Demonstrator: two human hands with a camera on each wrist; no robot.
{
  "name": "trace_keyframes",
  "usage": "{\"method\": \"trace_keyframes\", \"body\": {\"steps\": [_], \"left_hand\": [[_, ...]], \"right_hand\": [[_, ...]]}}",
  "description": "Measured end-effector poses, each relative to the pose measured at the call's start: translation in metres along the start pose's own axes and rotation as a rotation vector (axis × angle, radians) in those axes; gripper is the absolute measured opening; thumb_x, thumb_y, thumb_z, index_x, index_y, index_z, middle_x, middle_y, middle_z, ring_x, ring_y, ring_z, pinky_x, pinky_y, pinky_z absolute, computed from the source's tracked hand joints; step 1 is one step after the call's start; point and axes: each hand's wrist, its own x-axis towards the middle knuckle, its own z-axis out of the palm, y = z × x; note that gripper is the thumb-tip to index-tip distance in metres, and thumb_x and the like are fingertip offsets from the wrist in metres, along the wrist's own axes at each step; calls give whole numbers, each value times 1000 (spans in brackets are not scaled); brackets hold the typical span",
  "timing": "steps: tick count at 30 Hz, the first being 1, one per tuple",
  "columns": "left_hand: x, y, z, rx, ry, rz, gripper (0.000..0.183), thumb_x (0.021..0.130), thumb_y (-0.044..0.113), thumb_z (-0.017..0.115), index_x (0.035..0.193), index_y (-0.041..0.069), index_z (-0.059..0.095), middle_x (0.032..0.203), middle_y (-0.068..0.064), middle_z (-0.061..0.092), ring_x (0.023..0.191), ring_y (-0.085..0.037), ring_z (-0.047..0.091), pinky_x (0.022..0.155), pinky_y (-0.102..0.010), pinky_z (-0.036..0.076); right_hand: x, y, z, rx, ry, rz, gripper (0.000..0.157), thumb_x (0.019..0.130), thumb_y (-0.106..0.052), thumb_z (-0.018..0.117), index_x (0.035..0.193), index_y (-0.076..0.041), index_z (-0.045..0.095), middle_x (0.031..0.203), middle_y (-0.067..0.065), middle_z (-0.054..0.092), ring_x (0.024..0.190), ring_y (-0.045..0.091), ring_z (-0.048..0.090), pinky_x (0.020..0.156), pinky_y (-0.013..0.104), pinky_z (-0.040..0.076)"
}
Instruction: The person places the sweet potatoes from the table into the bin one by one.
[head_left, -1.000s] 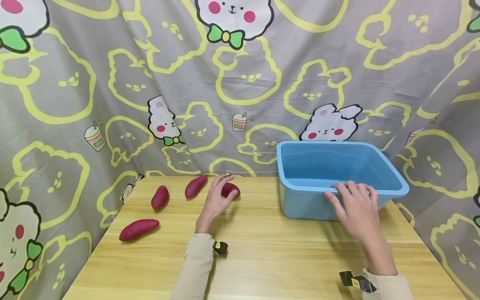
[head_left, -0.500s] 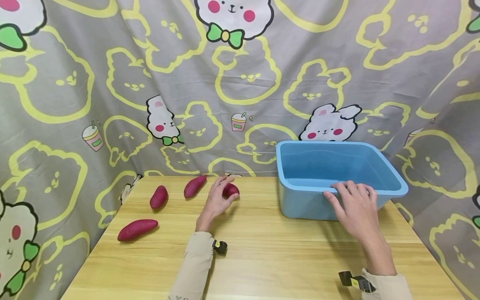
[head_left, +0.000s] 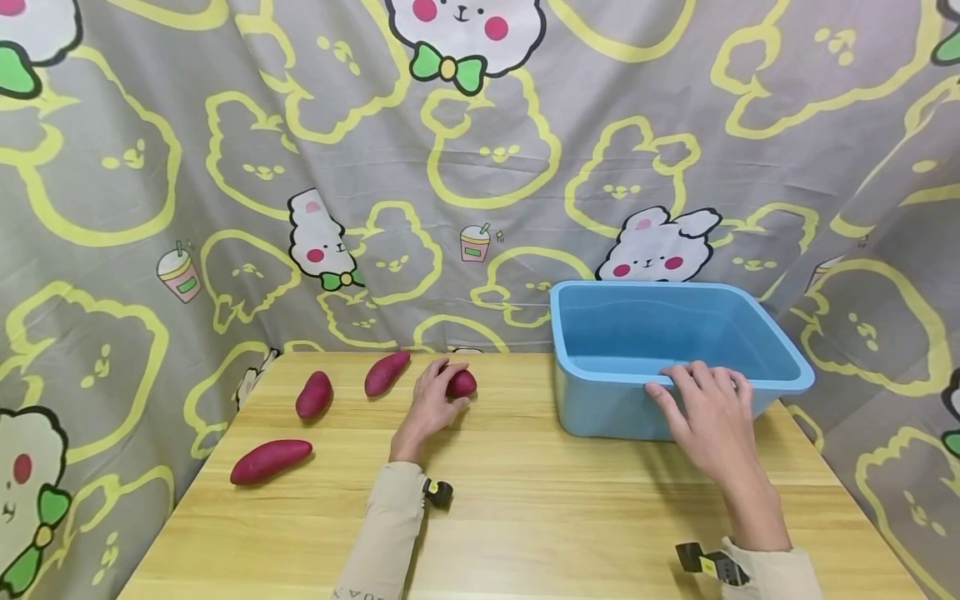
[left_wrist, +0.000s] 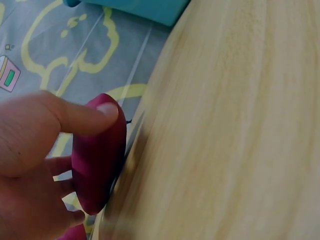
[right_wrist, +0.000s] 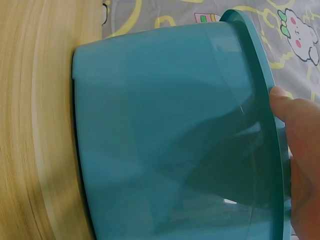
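A dark red sweet potato [left_wrist: 97, 162] lies at the far side of the table, and my left hand [head_left: 432, 400] is around it. In the left wrist view the thumb presses on its near face while the other fingers curl behind it. The blue plastic bin [head_left: 615, 408] stands at the right. My right hand [head_left: 708, 417] grips its front rim, fingers hooked over the edge and thumb on the outside, as the right wrist view also shows the thumb at the rim [right_wrist: 272, 130]. The part of the bin's floor in view is bare.
To the left lie more sweet potatoes: a long one [head_left: 272, 462] in front, a short one [head_left: 314, 395] behind it, and another [head_left: 387, 373] near the back edge. A patterned grey curtain [head_left: 517, 117] hangs behind the wooden table [head_left: 540, 517].
The left hand's fingers and thumb have closed in on the sweet potato. My right hand has stayed on the bin's rim. The head view has shifted slightly.
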Motion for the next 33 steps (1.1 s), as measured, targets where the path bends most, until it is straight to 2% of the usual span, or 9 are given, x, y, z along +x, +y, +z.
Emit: {"method": "trace_keyframes", "body": {"steps": [8,21,33], "left_hand": [[0,2,-1,-3,30,-33,52,83,-5,80,131,8,66,139,-28,49,129,-49,43,107,-65,31],[0,2,-4,16,7,-110,49,86,8,83,132,16,66,132,-19,49,123,-44,45,102,-62,35],[-2,4,-5,17,4,-147,50,87,12,83,133,16,65,134,-19,52,126,-44,46,103,-61,35]], "right_hand": [[0,-1,0,2,1,0,31,99,-35,68,113,-7,67,110,20,64,110,46,51,102,71,23],[1,-1,-1,5,9,-1,31,99,-35,68,111,-7,68,110,20,64,110,46,51,101,70,23],[1,1,-1,8,5,-2,31,98,-34,69,113,-7,68,110,19,65,112,45,51,102,68,24]]}}
